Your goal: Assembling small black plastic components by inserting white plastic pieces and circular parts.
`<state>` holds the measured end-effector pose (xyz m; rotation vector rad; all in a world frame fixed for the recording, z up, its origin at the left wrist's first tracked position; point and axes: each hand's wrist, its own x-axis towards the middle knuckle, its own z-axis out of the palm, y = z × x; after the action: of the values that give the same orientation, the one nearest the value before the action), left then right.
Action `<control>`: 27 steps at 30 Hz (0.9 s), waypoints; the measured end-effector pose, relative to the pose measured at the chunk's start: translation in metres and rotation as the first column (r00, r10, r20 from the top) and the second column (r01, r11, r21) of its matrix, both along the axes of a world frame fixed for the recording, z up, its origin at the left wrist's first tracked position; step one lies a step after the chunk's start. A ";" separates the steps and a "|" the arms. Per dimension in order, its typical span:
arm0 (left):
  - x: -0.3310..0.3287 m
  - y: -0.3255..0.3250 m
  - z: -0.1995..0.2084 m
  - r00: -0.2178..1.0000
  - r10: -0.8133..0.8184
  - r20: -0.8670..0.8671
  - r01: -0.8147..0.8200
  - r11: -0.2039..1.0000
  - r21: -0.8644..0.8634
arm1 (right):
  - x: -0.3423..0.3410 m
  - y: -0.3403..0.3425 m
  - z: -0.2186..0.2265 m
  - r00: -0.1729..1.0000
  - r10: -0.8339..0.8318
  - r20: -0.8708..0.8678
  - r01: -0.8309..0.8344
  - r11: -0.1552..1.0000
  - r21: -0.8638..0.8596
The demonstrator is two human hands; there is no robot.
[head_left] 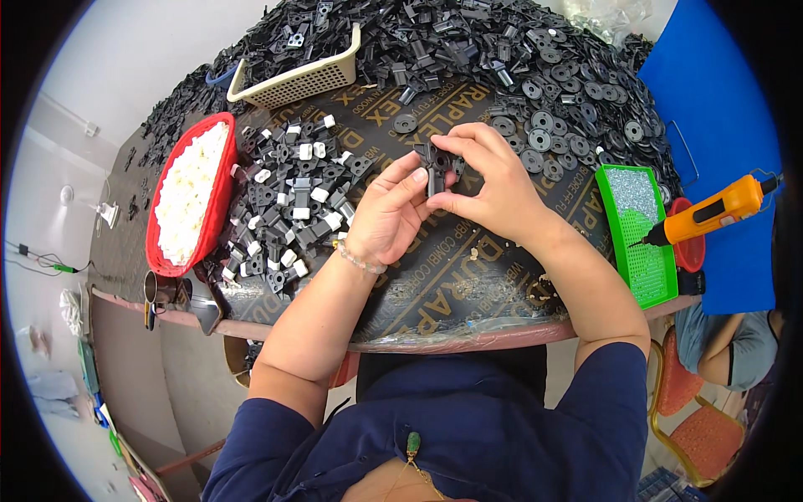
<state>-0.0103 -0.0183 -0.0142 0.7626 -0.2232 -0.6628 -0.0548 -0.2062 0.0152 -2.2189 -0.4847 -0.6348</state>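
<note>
Nearest the camera is a navy-blue short-sleeved shirt (452, 410), with a green oval pendant (413, 445) hanging on its front. Beyond it, a small black moulded-plastic part (437, 173) sits between both hands, above the dark, gold-lettered tabletop (435, 289). It is held up off the surface, probably so it can be turned and steadied from two sides.

The left hand (386, 209) pinches it, thumb on the near side, fingers half curled beneath. The right hand (493, 177) arches into a wide C — forefinger at the part's far end, thumb near its lower end; its other fingertips are partly hidden.

The red plastic basket (219, 205) of white pieces stands at the left and the green perforated tray (654, 284) of small silvery bits at the right — likely for easy reach. The orange-and-black power screwdriver (715, 211) points its tip over that tray.
</note>
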 end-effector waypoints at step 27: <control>0.008 0.001 0.007 0.973 0.152 0.172 -0.181 0.968 0.171 | 0.030 -0.056 -0.040 0.915 -0.242 -0.324 0.191 0.965 -0.180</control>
<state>-0.0021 -0.0170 -0.0074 1.0043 -0.2410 -0.4672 -0.0251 -0.2619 -0.0246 -2.4780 -0.1064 -0.3161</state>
